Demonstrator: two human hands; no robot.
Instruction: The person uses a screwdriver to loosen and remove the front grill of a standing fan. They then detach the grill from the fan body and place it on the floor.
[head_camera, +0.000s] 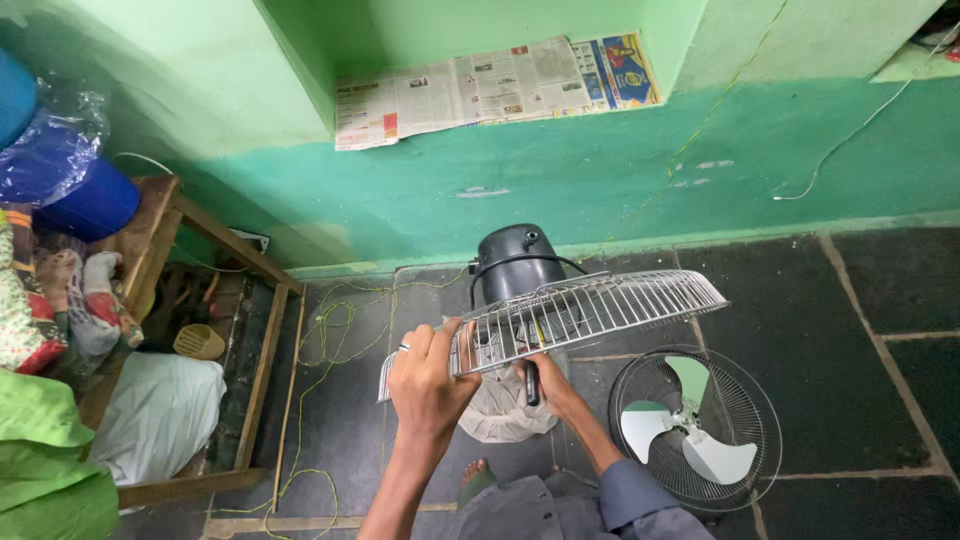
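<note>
- The left hand (428, 375) is closed around the near-left rim of a wire fan guard (590, 305), with the fingers curled over the wires, and it holds the guard almost flat, a little tilted.
- The right hand (545, 385) is under the guard, closed on a dark tool handle (532, 383) (it looks like a screwdriver, but the tip is hidden by the wires).
- Just behind the guard stands the black fan motor (517, 258), at the far side near the green wall (560, 180).
- Under the hands lies a pale cloth (500, 410) on the dark stone floor (860, 300).
- To the right, near the person, the other guard (745, 420) lies flat on the floor, and the fan blade (690, 435) with its pale green wings rests inside it.
- A thin yellow-green cable (325, 340) lies in loops on the floor at the left of the hands.
- Further left is a wooden frame (265, 350) with a white bag (160, 415) inside it.
- Newspaper sheets (490, 85) cover a ledge on the far wall.
</note>
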